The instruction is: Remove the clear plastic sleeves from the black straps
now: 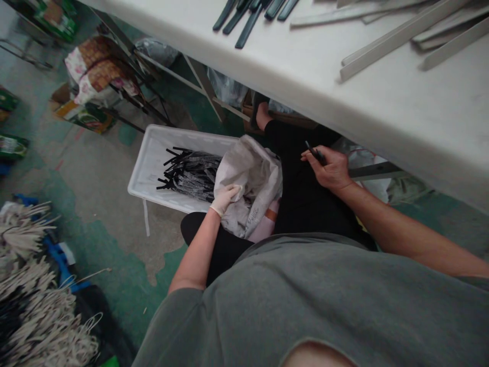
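Observation:
My left hand (224, 199), in a white glove, pinches the rim of a crumpled white sack (250, 178) that rests on my lap beside my left knee. My right hand (330, 168), bare, lies on my black trousers under the table edge and is closed on a short dark strip (315, 153). Just left of the sack, a white plastic crate (147, 163) on the floor holds a pile of several dark strips (191, 173).
A white table (382, 107) runs over my lap, with several dark strips (248, 15) and grey flat bars (401, 35) on it. Bundles of pale corded pieces (34, 306) lie on the floor at left. Boxes and a metal rack (103, 76) stand behind the crate.

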`<move>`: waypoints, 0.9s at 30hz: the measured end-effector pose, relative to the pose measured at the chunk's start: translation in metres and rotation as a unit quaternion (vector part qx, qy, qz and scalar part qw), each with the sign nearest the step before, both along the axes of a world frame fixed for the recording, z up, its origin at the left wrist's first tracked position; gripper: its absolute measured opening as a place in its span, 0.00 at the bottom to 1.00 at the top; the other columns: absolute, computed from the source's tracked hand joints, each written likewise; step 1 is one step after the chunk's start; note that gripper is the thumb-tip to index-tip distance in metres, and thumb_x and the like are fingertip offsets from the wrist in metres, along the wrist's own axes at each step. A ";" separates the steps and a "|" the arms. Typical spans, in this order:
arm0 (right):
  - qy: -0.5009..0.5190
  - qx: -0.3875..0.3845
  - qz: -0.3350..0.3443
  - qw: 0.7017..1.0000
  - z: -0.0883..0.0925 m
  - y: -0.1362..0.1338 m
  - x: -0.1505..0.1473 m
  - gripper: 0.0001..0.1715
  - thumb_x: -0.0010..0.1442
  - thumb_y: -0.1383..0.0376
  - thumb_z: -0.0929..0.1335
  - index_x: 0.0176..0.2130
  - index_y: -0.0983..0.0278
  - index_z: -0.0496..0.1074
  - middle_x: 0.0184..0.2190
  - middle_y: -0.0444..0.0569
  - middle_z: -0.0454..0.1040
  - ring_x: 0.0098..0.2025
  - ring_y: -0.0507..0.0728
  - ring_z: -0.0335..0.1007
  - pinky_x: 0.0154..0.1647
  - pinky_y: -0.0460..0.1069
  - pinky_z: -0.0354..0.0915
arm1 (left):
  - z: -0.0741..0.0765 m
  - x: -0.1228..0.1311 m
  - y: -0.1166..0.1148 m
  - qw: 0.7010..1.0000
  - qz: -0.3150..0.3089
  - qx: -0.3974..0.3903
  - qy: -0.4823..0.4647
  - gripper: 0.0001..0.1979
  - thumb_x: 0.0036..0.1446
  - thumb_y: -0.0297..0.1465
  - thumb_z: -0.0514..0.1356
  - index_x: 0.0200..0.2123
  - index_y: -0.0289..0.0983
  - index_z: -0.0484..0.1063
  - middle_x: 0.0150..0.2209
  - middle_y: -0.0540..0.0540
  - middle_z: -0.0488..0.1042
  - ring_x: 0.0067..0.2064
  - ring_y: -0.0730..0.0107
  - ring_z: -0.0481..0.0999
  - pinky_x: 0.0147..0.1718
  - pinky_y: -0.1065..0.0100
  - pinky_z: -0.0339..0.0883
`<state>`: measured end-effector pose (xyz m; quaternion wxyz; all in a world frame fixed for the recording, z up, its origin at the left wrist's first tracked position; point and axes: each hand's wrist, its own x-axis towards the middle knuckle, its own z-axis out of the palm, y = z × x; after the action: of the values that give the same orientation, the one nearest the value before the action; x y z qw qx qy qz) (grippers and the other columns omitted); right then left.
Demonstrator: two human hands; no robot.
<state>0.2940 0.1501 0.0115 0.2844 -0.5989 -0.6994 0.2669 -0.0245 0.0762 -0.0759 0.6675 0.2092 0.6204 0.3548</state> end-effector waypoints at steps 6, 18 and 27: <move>-0.005 -0.153 0.072 0.986 0.021 0.004 -0.023 0.19 0.60 0.52 0.66 0.30 0.63 0.77 0.24 0.48 0.76 0.26 0.55 0.71 0.26 0.47 0.61 | 0.087 0.000 -0.035 0.989 0.094 0.113 -0.009 0.18 0.46 0.41 0.70 0.36 0.37 0.77 0.20 0.54 0.69 0.22 0.79 0.68 0.24 0.75 0.62; 0.262 -0.402 0.165 0.862 0.045 -0.048 -0.135 0.16 0.51 0.60 0.74 0.21 0.64 0.66 0.11 0.37 0.61 0.13 0.45 0.52 0.14 0.44 0.49 | 0.110 0.050 -0.095 0.993 0.042 0.093 -0.051 0.17 0.42 0.39 0.72 0.36 0.38 0.78 0.31 0.49 0.78 0.31 0.70 0.75 0.33 0.69 0.68; 0.191 -0.286 0.229 0.911 0.053 -0.040 -0.137 0.10 0.55 0.61 0.71 0.28 0.65 0.71 0.13 0.37 0.65 0.16 0.46 0.56 0.17 0.43 0.53 | 0.112 0.048 -0.095 0.992 -0.102 0.037 -0.059 0.21 0.46 0.43 0.70 0.38 0.34 0.80 0.29 0.42 0.79 0.29 0.67 0.77 0.30 0.69 0.68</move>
<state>0.1572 0.1098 0.0643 0.1600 -0.4154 -0.6439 0.6222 0.0233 -0.0185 0.0359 0.7274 0.2750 0.5417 0.3190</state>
